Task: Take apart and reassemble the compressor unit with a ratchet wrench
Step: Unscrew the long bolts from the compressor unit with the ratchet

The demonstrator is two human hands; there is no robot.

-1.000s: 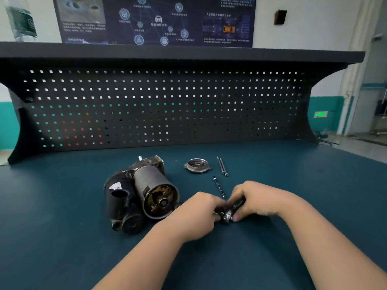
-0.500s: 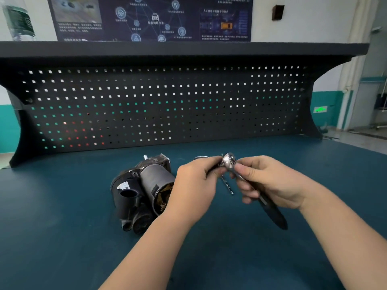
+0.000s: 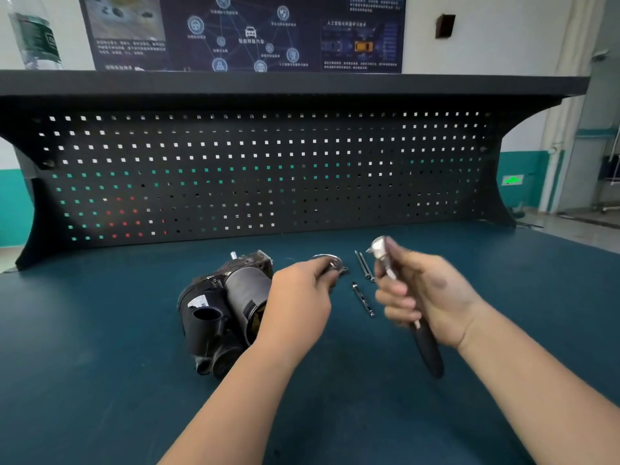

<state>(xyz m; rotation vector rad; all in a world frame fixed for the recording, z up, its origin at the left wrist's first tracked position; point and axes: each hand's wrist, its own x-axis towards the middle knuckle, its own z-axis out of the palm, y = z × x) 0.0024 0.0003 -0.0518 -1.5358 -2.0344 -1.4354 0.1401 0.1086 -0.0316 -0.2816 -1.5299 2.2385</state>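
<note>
On the flat rubber-matted workbench (image 3: 100, 380), the cylindrical metal compressor unit (image 3: 228, 307) is laid left of centre, with the round metal end cover (image 3: 330, 261), two long bolts (image 3: 364, 266) and a short extension bar (image 3: 363, 298) set to the compressor's right, before the perforated pegboard (image 3: 255, 169).

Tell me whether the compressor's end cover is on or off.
Off. The round end cover lies on the bench behind the left hand, apart from the compressor.

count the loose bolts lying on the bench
3. Two long bolts lie side by side behind the right hand; a third bolt lies nearer, between the hands. More may be hidden behind the hands.
</note>
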